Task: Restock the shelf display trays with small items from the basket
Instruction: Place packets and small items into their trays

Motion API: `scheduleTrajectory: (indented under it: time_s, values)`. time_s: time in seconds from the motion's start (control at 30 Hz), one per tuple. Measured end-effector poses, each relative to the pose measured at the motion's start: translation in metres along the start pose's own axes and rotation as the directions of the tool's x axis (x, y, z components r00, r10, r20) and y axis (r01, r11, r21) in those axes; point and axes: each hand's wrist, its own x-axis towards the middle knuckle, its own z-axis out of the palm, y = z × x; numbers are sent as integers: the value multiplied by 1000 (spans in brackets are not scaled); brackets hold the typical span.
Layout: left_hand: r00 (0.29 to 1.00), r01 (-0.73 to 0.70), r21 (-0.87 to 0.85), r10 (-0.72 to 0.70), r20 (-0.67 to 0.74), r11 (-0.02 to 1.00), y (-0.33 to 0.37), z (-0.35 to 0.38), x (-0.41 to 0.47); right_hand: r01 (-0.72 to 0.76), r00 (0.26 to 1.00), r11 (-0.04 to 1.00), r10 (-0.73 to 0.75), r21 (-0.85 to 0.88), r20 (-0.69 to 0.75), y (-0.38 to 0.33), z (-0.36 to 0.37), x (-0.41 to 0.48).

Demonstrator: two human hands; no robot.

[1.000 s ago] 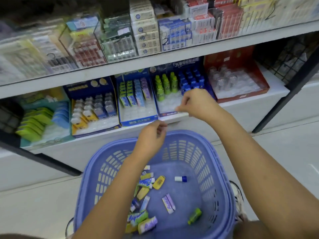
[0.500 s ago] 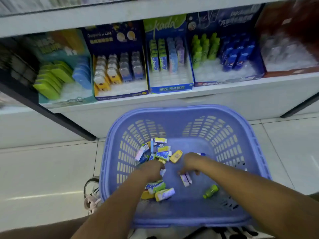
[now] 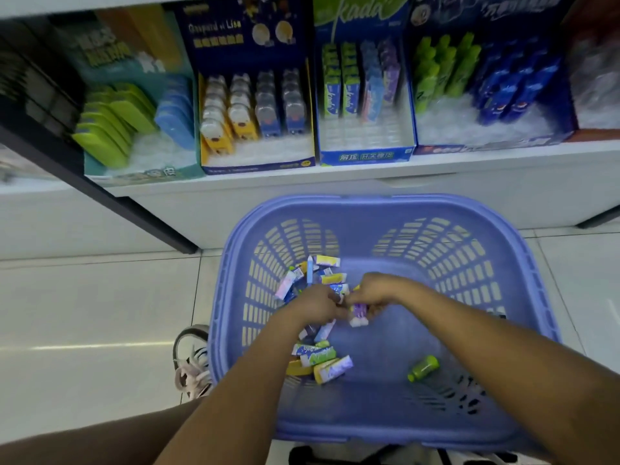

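A lavender plastic basket point(image 3: 385, 203) stands on the floor below the shelf. Several small wrapped packs point(image 3: 324, 276) lie heaped in its left half, and a green bottle-shaped item point(image 3: 423, 368) lies alone at the right. Both hands are down in the basket, meeting over the heap. My right hand point(image 3: 377, 290) pinches a purple-and-white pack point(image 3: 359, 313). My left hand point(image 3: 313, 305) is curled beside it, and its fingertips are hidden. On the shelf stands the kada tray point(image 3: 365, 156) with packs at the back and bare slots in front.
Beside it stand a teal tray point(image 3: 144, 171), a dark blue tray of bear-shaped items point(image 3: 258, 164) and a tray of green and blue bottles point(image 3: 486, 147). A black shelf post point(image 3: 134, 209) slants down left. A shoe point(image 3: 193, 360) touches the basket's left side.
Both hands dropped from the shelf edge into the basket. The right hand has since lifted a purple-and-white pack off the bottom and drawn close to the left hand.
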Motion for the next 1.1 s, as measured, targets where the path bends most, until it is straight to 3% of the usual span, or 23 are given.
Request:
scheduleTrajectory:
  time_s: [0.1, 0.2, 0.33, 0.43, 0.53, 0.63, 0.73, 0.83, 0.97, 1.1]
  values:
    - [986, -112, -296, 68, -155, 949, 20, -24, -12, 116, 992, 958, -124, 261, 16, -24, -35, -24]
    - [959, -241, -435, 145, -242, 868, 38, -51, -31, 266, 961, 931, -237, 249, -140, -42, -66, -51]
    - [941, -337, -702, 212, -262, 627, 52, -84, -64, 463, 885, 756, -420, 462, -200, -59, -91, -90]
    - [922, -387, -727, 231, -311, 568, 59, -106, -86, 576, 812, 643, -518, 504, -267, -76, -101, -115]
    - [906, -423, -718, 275, -323, 553, 63, -121, -102, 675, 737, 593, -570, 440, -364, -92, -105, -135]
    - [875, -483, -714, 304, -376, 507, 64, -130, -112, 770, 626, 544, -541, 334, -561, -110, -113, -150]
    - [850, -525, -729, 229, -474, 440, 66, -137, -117, 842, 497, 458, -457, 284, -738, -127, -128, -156]
    - [820, -542, -708, 103, -563, 452, 62, -144, -115, 846, 368, 519, -406, 120, -836, -143, -145, -157]
    - [833, -528, -776, 34, -552, 346, 57, -152, -115, 752, 190, 651, -367, -105, -911, -151, -173, -159]
    - [867, -495, -832, 72, -494, 250, 67, -155, -114, 661, 173, 729, -378, -178, -909, -137, -192, -161]
